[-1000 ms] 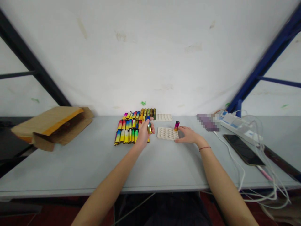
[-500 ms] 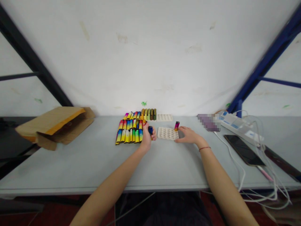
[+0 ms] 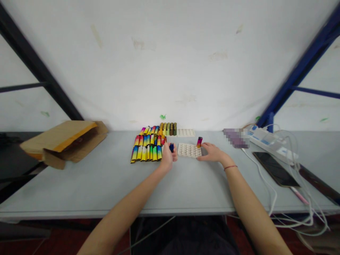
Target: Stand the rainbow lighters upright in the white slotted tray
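Note:
My left hand (image 3: 168, 157) is closed around a dark blue lighter (image 3: 171, 147), whose top end points up. Most of that lighter is hidden by my fingers. Just to the right lies a white tray (image 3: 189, 150) with rows of round holes. One purple-and-orange lighter (image 3: 199, 142) stands upright, slightly tilted, at the tray's right end. My right hand (image 3: 212, 153) rests by the tray's right edge, thumb and fingers spread, fingertips close to the standing lighter. Left of my left hand, several shiny multicoloured lighters (image 3: 146, 153) lie in rows on the table.
Behind stand several yellow-green lighters (image 3: 168, 129) in a block, beside a second white tray (image 3: 186, 132). An opened cardboard box (image 3: 66, 140) is at the left. On the right are a phone (image 3: 276, 168), a power strip (image 3: 271, 143) and loose white cables (image 3: 259, 168).
My left hand has shifted slightly right, with the blue lighter, toward the tray. My right hand and the standing lighter have hardly moved.

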A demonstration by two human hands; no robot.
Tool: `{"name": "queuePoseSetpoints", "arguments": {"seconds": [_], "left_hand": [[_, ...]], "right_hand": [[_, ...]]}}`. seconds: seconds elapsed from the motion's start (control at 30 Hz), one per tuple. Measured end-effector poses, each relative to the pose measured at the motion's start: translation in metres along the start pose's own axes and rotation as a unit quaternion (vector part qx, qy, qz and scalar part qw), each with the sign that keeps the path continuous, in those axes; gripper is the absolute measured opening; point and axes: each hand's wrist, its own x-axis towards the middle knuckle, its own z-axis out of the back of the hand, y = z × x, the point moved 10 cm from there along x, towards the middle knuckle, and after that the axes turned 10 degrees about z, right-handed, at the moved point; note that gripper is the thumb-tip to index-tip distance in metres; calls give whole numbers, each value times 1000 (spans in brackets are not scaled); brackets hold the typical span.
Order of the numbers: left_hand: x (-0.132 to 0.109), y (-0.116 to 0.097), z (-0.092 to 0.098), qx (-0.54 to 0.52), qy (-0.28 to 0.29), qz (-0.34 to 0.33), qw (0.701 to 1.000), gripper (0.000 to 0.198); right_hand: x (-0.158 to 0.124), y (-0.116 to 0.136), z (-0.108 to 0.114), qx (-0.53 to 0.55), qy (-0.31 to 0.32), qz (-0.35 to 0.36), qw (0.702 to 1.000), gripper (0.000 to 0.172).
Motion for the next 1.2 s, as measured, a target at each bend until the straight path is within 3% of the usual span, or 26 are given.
{"name": "queuePoseSetpoints", "arguments": {"seconds": [0.43,0.6,0.73,0.83,1.0,1.1,1.2], "left_hand": [[3,5,2,2,7,-1,1000,48],[1,0,2,-6,-3,-20,1000,47],[3,-6,-10,62,35,-66,995,44],[0,-17,-28,168,66,-159,971,30],[-1,-26,-65,336,84,-281,895,17],[8,-22,-79,376,97,-301,871,18],[20,-13,-80,376,108,-292,873,19]], "right_hand": [[-1,3,1,2,-5,-6,1000,70],[-2,5,2,1,-9,-8,1000,69],[-2,6,3,1,-12,-11,1000,71],[-2,7,3,0,-8,-13,1000,71],[-1,8,2,1,-7,-15,1000,76],[-1,6,1,3,-11,-17,1000,77],[0,6,0,2,-14,-13,1000,77]]}}
